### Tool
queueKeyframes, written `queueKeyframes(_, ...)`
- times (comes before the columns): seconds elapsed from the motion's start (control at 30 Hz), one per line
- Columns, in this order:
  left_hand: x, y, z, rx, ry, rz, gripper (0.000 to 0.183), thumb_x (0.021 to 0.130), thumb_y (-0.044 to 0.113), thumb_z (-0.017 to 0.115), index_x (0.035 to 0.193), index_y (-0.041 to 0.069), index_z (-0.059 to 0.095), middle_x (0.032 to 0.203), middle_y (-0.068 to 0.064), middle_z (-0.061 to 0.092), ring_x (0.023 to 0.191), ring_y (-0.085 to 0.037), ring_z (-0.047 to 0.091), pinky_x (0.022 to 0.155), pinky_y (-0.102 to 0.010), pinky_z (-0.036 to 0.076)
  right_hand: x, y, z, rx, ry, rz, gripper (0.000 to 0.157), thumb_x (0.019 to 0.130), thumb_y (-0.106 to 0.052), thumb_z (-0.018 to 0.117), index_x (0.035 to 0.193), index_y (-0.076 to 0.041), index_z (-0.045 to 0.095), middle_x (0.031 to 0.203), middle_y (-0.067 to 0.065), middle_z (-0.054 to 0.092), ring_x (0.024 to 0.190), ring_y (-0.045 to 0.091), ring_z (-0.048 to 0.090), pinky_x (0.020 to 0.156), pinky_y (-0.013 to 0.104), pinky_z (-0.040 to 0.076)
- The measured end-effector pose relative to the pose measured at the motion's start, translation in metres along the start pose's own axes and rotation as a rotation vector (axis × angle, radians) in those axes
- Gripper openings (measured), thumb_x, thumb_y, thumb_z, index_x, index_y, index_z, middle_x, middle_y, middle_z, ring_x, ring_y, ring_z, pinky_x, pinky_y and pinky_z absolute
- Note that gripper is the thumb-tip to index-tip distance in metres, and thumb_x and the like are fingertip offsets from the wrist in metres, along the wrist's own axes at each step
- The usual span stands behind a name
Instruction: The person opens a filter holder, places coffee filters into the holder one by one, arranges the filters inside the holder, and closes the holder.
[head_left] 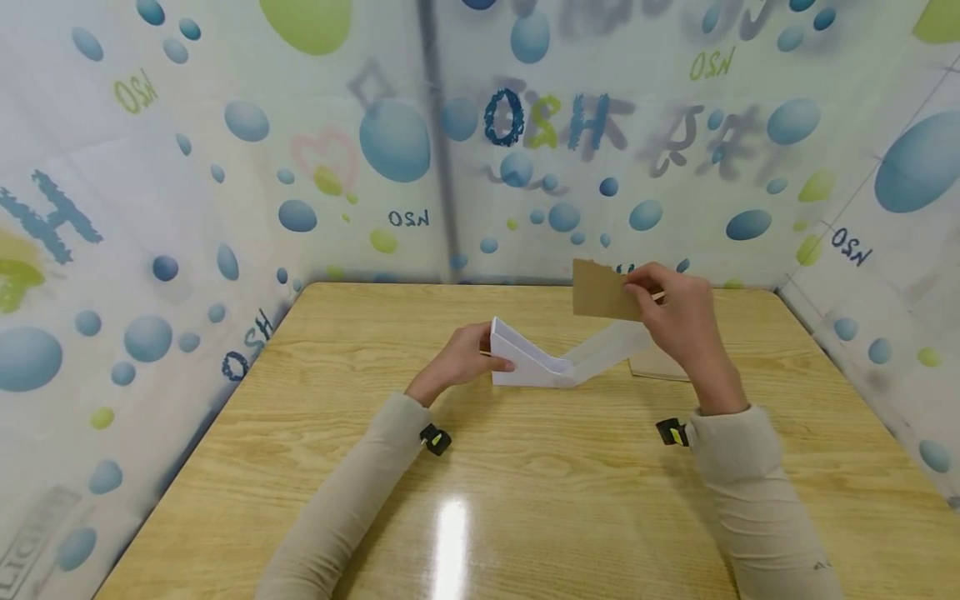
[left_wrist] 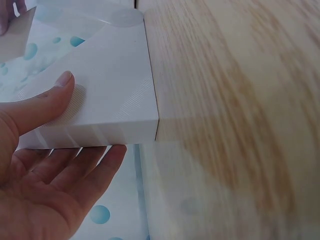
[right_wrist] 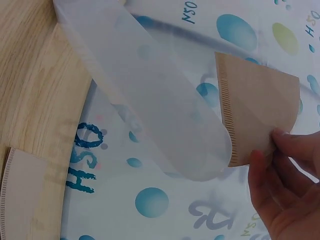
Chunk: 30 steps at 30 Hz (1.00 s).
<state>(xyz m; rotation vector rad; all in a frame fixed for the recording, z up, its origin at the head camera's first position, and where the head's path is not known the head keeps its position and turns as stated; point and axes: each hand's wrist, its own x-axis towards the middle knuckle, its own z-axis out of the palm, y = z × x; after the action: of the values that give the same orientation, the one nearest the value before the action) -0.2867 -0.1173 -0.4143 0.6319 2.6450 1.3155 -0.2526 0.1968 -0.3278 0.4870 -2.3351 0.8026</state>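
Note:
My left hand (head_left: 459, 360) grips the end of a white box (head_left: 528, 365), the thumb on its near side and the fingers behind. In the left wrist view the thumb lies on the box's broad white face (left_wrist: 112, 75). A translucent, round-ended lid (head_left: 606, 346) slants up to the right from the box, swung open. My right hand (head_left: 681, 317) pinches a brown paper coffee filter (head_left: 600, 292) by its right side, up above the lid. The right wrist view shows the filter's crimped edge (right_wrist: 226, 100) beside the lid's rounded end.
More brown coffee filters (head_left: 660, 367) lie on the wooden table (head_left: 525, 467), behind the lid and under the right hand. A printed curtain (head_left: 480, 217) stands along the table's back edge, and similar sheets close in both sides. Each wrist wears a black strap.

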Motion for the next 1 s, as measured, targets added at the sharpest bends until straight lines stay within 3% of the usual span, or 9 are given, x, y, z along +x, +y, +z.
queueKeyframes(0.5,0.0,-0.001,-0.001,0.007,-0.003,0.008,0.04,0.089,0.012,0.082,0.125,0.006,0.067,0.119,-0.011,0.075,0.106,-0.026,0.073,0.09,-0.039,0.059,0.0,-0.005,0.01,0.004,-0.011,-0.055,0.007,0.097,-0.006,0.071,0.101,-0.002,0.075,0.089,0.015,0.078,0.079,0.028,0.074,0.066,0.031,0.057)
queueKeyframes(0.7,0.0,-0.002,0.0,0.008,0.0,0.011,0.04,0.088,0.011,0.083,0.125,0.006,0.067,0.118,-0.011,0.075,0.105,-0.025,0.073,0.089,-0.038,0.059,-0.001,-0.008,0.013,0.021,-0.02,-0.063,0.007,0.098,-0.005,0.07,0.101,-0.001,0.075,0.088,0.016,0.078,0.078,0.029,0.074,0.067,0.047,0.061)
queueKeyframes(1.0,0.001,-0.003,0.001,0.009,0.0,0.008,0.039,0.089,0.011,0.082,0.124,0.007,0.067,0.118,-0.011,0.075,0.105,-0.025,0.073,0.09,-0.039,0.059,-0.001,-0.008,0.015,0.036,-0.033,-0.054,0.008,0.098,-0.006,0.07,0.102,-0.002,0.076,0.09,0.016,0.078,0.078,0.028,0.074,0.068,0.048,0.061)
